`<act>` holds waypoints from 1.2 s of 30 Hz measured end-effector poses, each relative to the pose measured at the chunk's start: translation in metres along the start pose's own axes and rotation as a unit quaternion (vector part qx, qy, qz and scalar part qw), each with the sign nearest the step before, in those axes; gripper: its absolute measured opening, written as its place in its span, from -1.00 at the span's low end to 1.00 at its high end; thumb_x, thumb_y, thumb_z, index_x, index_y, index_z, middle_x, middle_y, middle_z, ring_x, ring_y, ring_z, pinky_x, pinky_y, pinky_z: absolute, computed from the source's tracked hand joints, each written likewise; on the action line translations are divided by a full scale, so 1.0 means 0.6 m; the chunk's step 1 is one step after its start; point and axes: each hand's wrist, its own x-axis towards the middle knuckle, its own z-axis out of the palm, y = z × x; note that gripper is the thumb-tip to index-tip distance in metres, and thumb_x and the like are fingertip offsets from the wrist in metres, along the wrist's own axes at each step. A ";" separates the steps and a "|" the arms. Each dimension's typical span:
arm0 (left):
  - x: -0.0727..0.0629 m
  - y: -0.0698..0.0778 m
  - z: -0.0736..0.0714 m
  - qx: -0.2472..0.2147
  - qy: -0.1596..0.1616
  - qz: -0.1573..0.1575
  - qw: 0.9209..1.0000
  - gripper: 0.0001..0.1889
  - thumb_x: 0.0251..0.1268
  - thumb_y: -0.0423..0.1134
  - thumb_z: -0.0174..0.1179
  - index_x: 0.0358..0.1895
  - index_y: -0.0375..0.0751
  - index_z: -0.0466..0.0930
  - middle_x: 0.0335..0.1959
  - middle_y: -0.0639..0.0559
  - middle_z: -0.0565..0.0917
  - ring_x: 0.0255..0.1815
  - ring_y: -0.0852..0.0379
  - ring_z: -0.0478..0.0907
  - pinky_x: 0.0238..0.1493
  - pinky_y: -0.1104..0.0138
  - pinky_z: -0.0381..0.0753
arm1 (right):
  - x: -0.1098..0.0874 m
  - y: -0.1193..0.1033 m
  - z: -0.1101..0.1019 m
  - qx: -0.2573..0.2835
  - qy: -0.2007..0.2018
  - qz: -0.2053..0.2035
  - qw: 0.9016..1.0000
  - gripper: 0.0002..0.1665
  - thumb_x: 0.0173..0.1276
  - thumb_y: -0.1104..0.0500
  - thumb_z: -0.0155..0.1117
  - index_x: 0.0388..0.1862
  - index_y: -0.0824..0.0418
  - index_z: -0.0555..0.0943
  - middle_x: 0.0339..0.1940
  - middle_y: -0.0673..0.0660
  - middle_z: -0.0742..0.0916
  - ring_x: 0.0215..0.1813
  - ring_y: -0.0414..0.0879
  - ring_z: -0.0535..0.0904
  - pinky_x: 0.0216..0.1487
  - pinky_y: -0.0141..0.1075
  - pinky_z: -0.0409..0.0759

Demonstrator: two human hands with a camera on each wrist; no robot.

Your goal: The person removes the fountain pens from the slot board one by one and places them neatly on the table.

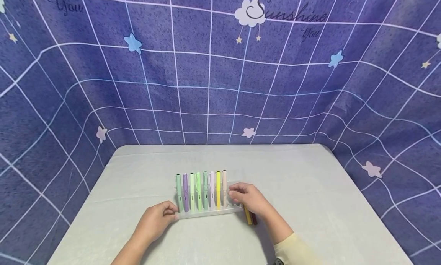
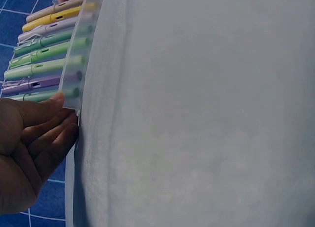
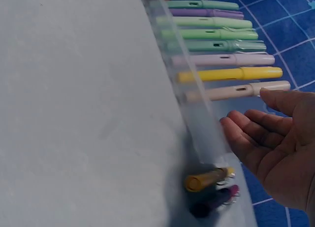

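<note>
- Nearest you is your right arm's pale yellow sleeve (image 1: 296, 249).
- Your left hand (image 1: 155, 221) pinches the left end of the clear plastic pen rack (image 1: 210, 213), thumb on the front lip.
- An amber-yellow pen (image 3: 210, 179) and a dark pen (image 3: 214, 202) lie side by side on the desk, by the rack's right end and below your right hand.
- Your right hand (image 1: 250, 199) has its fingers apart, thumb close beside the row's last pen; you cannot tell whether they touch.
- Eight slim pens stand in the rack, left to right: grey-green (image 1: 179, 194), purple (image 1: 186, 194), pale mint, bright green, teal-green, lilac, yellow (image 1: 218, 190) and beige (image 1: 225, 190).
- The white-covered desk (image 1: 138, 173) stretches behind the rack.
- Farthest, a blue-purple curtain (image 1: 193, 96) hangs with pale grid lines, stars and clouds.
</note>
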 end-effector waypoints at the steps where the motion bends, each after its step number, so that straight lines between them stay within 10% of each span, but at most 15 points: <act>1: 0.000 0.000 -0.001 0.000 0.000 0.000 1.000 -0.85 0.10 -0.23 0.42 -0.28 0.04 0.66 -0.39 0.27 0.74 -0.27 0.25 0.67 -0.06 0.15 0.66 | 0.002 0.001 0.004 0.014 -0.007 0.000 1.000 -0.52 0.44 0.07 0.23 0.17 0.40 0.54 0.05 0.32 0.71 0.04 0.21 0.69 0.09 -0.06 0.67; 17: 0.002 0.000 -0.002 0.001 -0.001 0.000 1.000 -0.84 0.09 -0.21 0.42 -0.27 0.05 0.66 -0.39 0.26 0.75 -0.27 0.25 0.68 -0.04 0.14 0.67 | 0.017 0.004 0.028 0.068 -0.017 0.005 0.998 -0.67 0.44 0.19 0.19 0.07 0.38 0.57 -0.05 0.30 0.73 -0.07 0.13 0.69 -0.01 -0.06 0.69; 36: 0.002 -0.001 0.000 -0.006 -0.002 -0.002 1.000 -0.85 0.10 -0.22 0.42 -0.27 0.04 0.66 -0.39 0.27 0.75 -0.27 0.26 0.68 -0.04 0.15 0.67 | 0.007 -0.016 0.023 0.045 0.082 -0.041 0.995 -0.78 0.40 0.19 0.27 -0.10 0.33 0.59 -0.20 0.27 0.71 -0.15 0.08 0.70 -0.12 -0.06 0.75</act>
